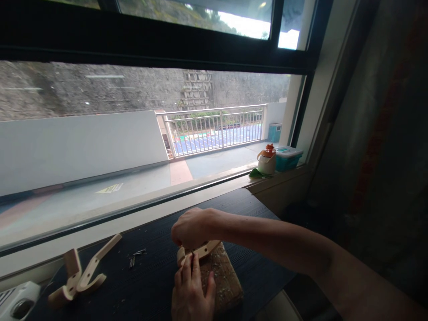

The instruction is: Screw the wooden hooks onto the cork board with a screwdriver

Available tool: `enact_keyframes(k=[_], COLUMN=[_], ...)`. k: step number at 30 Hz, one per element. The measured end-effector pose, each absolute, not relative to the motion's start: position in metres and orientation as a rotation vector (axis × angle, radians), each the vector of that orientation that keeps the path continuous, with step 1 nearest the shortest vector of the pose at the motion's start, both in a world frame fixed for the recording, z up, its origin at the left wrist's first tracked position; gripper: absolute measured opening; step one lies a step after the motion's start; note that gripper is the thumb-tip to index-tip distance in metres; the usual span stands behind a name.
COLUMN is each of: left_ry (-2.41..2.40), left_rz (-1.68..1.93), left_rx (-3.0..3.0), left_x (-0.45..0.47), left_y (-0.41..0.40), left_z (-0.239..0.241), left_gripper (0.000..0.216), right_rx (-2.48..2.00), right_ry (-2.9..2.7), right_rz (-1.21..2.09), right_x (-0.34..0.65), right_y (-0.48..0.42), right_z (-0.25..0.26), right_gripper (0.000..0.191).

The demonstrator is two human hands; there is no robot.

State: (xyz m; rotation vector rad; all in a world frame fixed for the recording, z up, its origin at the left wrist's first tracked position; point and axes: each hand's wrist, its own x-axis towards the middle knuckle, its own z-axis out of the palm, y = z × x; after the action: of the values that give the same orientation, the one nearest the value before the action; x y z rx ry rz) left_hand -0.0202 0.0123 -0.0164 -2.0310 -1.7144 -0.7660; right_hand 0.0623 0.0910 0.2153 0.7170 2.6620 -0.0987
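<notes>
A pale wooden hook (210, 246) lies across a worn wooden block (229, 285) on the dark table. My left hand (192, 287) comes from below, its fingertips steadying the hook on the near side and its thumb apart over the block. Over the hook's far side is my right hand (193, 227), closed in a fist. Whatever sits inside that fist is hidden from this angle. Left of my hands lie several small screws (133, 257) in a loose group. Farther left, another pale wooden hook (92, 269) rests against a second wooden hook piece (72, 272).
A white device (20, 301) occupies the lower left corner. The window sill (157, 203) borders the table's far edge. On it stand a white bottle with an orange top (266, 160) and a teal box (288, 158), with a green leaf-shaped item (257, 174) nearby.
</notes>
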Motion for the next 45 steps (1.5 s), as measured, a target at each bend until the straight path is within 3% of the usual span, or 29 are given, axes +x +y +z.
enact_keyframes(k=[16, 45], left_ry=[-1.756, -1.7], left_rz=[-0.759, -0.735], left_rx=[-2.042, -2.028], left_x=[-0.018, -0.02], left_y=[0.012, 0.011], left_z=[-0.014, -0.014], left_gripper=[0.045, 0.045], right_rx=[0.895, 0.797], right_ry=[2.675, 2.657], right_rz=[-0.104, -0.1], right_x=[0.067, 0.063], right_y=[0.098, 0.091], right_z=[0.203, 0.202], right_gripper=[0.029, 0.03])
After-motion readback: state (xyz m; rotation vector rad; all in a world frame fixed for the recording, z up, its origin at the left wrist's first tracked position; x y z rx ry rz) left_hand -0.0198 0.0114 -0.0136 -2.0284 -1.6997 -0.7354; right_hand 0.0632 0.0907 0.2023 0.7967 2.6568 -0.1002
